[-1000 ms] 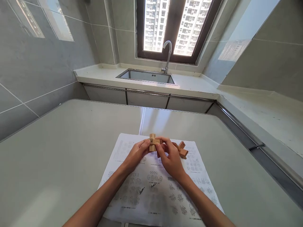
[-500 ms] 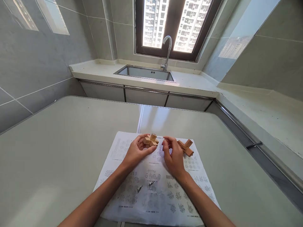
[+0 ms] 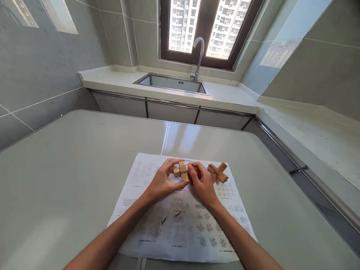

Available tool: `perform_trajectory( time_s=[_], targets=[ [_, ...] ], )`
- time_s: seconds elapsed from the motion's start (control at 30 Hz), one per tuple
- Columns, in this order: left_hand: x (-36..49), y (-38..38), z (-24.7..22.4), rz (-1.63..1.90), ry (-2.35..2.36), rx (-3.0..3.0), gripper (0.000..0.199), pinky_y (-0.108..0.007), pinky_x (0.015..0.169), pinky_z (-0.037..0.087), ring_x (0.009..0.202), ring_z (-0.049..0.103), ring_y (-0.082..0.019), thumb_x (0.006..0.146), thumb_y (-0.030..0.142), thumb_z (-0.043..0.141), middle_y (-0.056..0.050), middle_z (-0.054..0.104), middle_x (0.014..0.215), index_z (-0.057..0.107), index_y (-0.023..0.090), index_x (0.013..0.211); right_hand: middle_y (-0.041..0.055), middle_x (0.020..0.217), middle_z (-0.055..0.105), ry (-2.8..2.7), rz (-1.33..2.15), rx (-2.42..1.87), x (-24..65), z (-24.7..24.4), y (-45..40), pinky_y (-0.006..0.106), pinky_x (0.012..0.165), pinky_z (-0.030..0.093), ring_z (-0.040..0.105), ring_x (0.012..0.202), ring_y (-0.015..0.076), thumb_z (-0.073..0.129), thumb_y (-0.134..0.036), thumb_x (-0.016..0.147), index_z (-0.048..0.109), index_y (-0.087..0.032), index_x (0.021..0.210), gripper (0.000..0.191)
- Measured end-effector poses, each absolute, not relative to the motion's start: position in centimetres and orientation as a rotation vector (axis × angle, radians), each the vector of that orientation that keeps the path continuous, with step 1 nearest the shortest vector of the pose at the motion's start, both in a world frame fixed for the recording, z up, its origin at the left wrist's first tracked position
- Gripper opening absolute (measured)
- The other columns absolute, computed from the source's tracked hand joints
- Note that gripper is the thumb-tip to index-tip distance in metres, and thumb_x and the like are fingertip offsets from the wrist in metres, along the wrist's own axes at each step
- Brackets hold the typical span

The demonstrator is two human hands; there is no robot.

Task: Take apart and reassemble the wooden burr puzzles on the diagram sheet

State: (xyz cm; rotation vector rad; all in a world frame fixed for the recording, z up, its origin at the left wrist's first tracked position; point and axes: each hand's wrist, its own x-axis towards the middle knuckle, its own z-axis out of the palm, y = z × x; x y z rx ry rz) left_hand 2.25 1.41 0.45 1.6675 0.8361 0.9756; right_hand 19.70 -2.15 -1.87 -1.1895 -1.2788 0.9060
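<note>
A light wooden burr puzzle of crossed blocks sits between my two hands over a printed sheet. Thumb and fingers of my left hand are closed around its left side, top and bottom. My right hand pinches a block at its right end; the fingertips hide part of that block. Just beyond my right hand, a darker, reddish-brown wooden burr puzzle lies on the sheet's upper right, partly hidden by the hand.
The sheet, covered in small diagrams, lies on a pale table with a seam down its middle. Past the table's far edge are a counter with a sink, a faucet and a window. Another counter runs along the right.
My right hand has moved left and taken hold of the light puzzle, which it was apart from before. The light puzzle has turned in my left hand. The view has tilted slightly down.
</note>
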Motion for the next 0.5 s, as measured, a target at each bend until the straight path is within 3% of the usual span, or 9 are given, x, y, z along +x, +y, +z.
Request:
perform_trajectory(
  time_s=[0.13, 0.33, 0.5],
  targets=[
    [2.3, 1.2, 0.5, 0.981, 0.918, 1.805, 0.057, -0.034, 0.095, 0.055, 0.102, 0.067, -0.020, 0.079, 0.029, 0.085, -0.006, 0.067, 0.125, 0.065, 0.025, 0.132, -0.0004, 0.074, 0.061, -1.224, 0.978, -1.165, 19.7, -1.9, -1.9, 0.026, 0.058, 0.042, 0.053, 0.063, 0.0136, 0.061, -0.059, 0.100, 0.064, -0.020, 0.093, 0.039],
    [2.4, 0.6, 0.9, 1.057, 0.924, 1.991, 0.058, -0.032, 0.087, 0.055, 0.092, 0.063, -0.018, 0.079, 0.028, 0.086, -0.003, 0.070, 0.114, 0.063, 0.025, 0.132, -0.0060, 0.061, 0.048, -1.150, 1.141, -1.116, 20.0, -2.2, -1.7, 0.026, 0.047, 0.029, 0.037, 0.050, 0.0102, 0.062, -0.064, 0.099, 0.057, -0.022, 0.084, 0.044],
    [2.6, 0.3, 0.7, 1.154, 0.870, 2.112, 0.057, -0.032, 0.084, 0.056, 0.093, 0.063, -0.018, 0.082, 0.022, 0.082, -0.005, 0.069, 0.120, 0.059, 0.026, 0.135, -0.0062, 0.061, 0.047, -1.147, 1.162, -1.114, 20.1, -2.6, -1.5, 0.026, 0.046, 0.030, 0.038, 0.049, 0.0107, 0.062, -0.064, 0.098, 0.053, -0.023, 0.080, 0.046]
  ],
)
